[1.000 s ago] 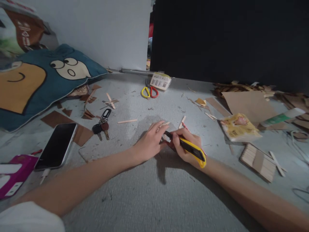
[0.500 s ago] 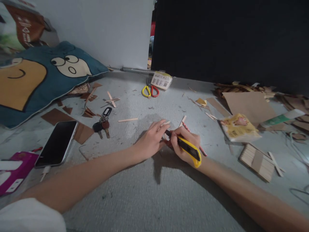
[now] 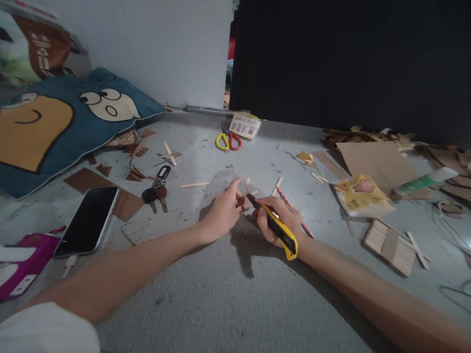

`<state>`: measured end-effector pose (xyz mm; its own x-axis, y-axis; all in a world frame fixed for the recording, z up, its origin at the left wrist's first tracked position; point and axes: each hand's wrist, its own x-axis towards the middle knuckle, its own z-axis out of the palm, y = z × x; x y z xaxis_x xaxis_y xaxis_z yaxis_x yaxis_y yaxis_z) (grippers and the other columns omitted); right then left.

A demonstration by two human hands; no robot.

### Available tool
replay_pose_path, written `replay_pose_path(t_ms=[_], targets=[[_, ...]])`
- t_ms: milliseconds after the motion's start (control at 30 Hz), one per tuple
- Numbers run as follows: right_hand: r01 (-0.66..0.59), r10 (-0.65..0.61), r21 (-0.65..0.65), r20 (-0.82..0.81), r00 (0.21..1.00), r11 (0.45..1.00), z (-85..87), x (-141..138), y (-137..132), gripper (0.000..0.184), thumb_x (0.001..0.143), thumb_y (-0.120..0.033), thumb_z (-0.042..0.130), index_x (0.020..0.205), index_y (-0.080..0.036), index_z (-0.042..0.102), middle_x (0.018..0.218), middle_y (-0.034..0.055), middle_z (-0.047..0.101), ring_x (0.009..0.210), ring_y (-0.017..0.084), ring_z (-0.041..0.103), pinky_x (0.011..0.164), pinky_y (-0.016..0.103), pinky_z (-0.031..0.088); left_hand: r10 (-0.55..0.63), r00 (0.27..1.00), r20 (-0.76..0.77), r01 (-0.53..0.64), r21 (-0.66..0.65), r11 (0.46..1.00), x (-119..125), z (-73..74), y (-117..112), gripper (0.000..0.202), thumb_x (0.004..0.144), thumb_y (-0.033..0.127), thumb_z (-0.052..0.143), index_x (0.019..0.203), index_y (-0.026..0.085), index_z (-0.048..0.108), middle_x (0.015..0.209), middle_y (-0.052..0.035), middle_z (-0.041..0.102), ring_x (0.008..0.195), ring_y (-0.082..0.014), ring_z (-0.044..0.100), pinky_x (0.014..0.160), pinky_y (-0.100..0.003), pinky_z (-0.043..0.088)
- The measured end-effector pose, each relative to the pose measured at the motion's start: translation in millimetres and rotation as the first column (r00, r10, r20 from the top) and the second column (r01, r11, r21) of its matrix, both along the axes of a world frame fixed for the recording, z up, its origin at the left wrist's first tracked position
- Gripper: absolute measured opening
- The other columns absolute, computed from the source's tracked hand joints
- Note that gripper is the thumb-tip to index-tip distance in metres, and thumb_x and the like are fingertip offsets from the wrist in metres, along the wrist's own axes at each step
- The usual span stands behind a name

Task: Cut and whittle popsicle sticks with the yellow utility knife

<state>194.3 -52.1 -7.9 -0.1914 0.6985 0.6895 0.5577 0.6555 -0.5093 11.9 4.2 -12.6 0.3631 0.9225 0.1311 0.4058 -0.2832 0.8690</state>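
My right hand (image 3: pixel 281 215) is closed around a yellow and black utility knife (image 3: pixel 277 226), its tip pointing up and left toward my left hand. My left hand (image 3: pixel 225 212) rests on the grey surface, fingers bent and apart, with nothing clearly held in them. Just past the knife's tip are small pieces of wooden craft stick (image 3: pixel 248 185), partly hidden by the fingers and the knife. A red patterned pencil (image 3: pixel 284 197) lies partly under my right hand, and another craft stick (image 3: pixel 277 186) is beside it.
Scissors (image 3: pixel 228 141) with yellow and red handles lie ahead. At left are keys (image 3: pixel 157 191), a phone (image 3: pixel 88 220) and a cushion (image 3: pixel 69 122). A craft stick bundle (image 3: pixel 390 247), a yellow packet (image 3: pixel 362 195) and a glue tube (image 3: pixel 425 180) lie at right.
My left hand's fingers have drawn back and spread, uncovering the stick pieces. My right hand has shifted slightly left and tilted the knife, which it still holds.
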Motion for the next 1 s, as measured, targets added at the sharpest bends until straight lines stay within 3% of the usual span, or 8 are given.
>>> replay_pose_path(t_ms=[100, 133, 233, 333, 467, 733, 1000], targets=[[0.021, -0.029, 0.163, 0.047, 0.998, 0.986, 0.7, 0, -1, 0.031, 0.097, -0.013, 0.056, 0.122, -0.026, 0.067, 0.083, 0.0017, 0.075, 0.062, 0.014, 0.070, 0.059, 0.025, 0.058, -0.035, 0.999, -0.028, 0.035, -0.004, 0.999, -2, 7.7, 1, 0.011, 0.094, 0.019, 0.068, 0.105, 0.017, 0.070, 0.080, -0.0014, 0.072, 0.074, -0.0157, 0.065, 0.073, -0.029, 0.051], [0.016, -0.027, 0.205, 0.053, 0.998, 0.979, 2.0, 0, -1, 0.034, 0.097, -0.011, 0.055, 0.124, -0.027, 0.067, 0.084, 0.0018, 0.075, 0.063, 0.015, 0.070, 0.059, 0.026, 0.058, -0.054, 0.998, -0.021, 0.054, -0.003, 0.999, -3, 9.7, 1, 0.009, 0.097, 0.023, 0.064, 0.094, 0.017, 0.070, 0.078, -0.0019, 0.071, 0.074, -0.0158, 0.064, 0.073, -0.029, 0.050], [0.006, -0.023, 0.242, 0.068, 0.997, 0.970, 6.7, -2, 0, 0.038, 0.095, -0.008, 0.056, 0.126, -0.027, 0.067, 0.088, 0.0036, 0.077, 0.070, 0.018, 0.074, 0.064, 0.029, 0.062, -0.092, 0.995, 0.046, 0.092, -0.007, 0.996, -4, 12.8, 2, 0.033, 0.105, 0.032, 0.050, 0.079, 0.018, 0.063, 0.078, -0.0033, 0.071, 0.075, -0.0164, 0.065, 0.075, -0.031, 0.050], [-0.021, 0.002, 0.229, 0.085, 0.996, 0.973, 8.5, -2, 2, 0.039, 0.093, -0.010, 0.062, 0.128, -0.025, 0.066, 0.092, 0.0054, 0.078, 0.075, 0.019, 0.076, 0.068, 0.032, 0.065, -0.136, 0.984, 0.119, 0.145, -0.070, 0.987, -5, 13.2, 2, 0.036, 0.109, 0.034, 0.038, 0.082, 0.020, 0.058, 0.076, -0.0031, 0.070, 0.073, -0.0160, 0.067, 0.074, -0.030, 0.052], [-0.016, 0.007, 0.236, 0.040, 0.999, 0.972, 5.1, -1, 5, 0.039, 0.091, -0.010, 0.063, 0.127, -0.025, 0.066, 0.087, 0.0042, 0.078, 0.078, 0.020, 0.078, 0.073, 0.033, 0.066, -0.160, 0.981, 0.111, 0.174, -0.136, 0.975, -5, 14.2, 3, 0.030, 0.109, 0.032, 0.038, 0.090, 0.020, 0.057, 0.069, 0.0000, 0.067, 0.066, -0.0146, 0.065, 0.067, -0.027, 0.051], [0.104, -0.091, 0.257, -0.063, 0.994, 0.961, -1.3, -10, 15, 0.024, 0.093, -0.015, 0.065, 0.115, -0.026, 0.064, 0.092, 0.0031, 0.078, 0.071, 0.017, 0.077, 0.066, 0.030, 0.064, -0.170, 0.985, 0.040, 0.172, -0.068, 0.983, -5, 15.2, 3, 0.028, 0.108, 0.029, 0.037, 0.088, 0.021, 0.056, 0.066, 0.0023, 0.062, 0.062, -0.0142, 0.060, 0.064, -0.027, 0.045], [0.121, -0.109, 0.147, -0.087, 0.990, 0.982, -4.9, -9, 15, 0.017, 0.096, -0.021, 0.064, 0.112, -0.025, 0.064, 0.088, 0.0044, 0.077, 0.068, 0.018, 0.077, 0.062, 0.031, 0.060, -0.184, 0.983, 0.020, 0.185, -0.059, 0.981, -6, 16.4, 2, 0.028, 0.107, 0.030, 0.038, 0.085, 0.022, 0.052, 0.063, 0.0035, 0.056, 0.060, -0.0133, 0.055, 0.063, -0.027, 0.040]])
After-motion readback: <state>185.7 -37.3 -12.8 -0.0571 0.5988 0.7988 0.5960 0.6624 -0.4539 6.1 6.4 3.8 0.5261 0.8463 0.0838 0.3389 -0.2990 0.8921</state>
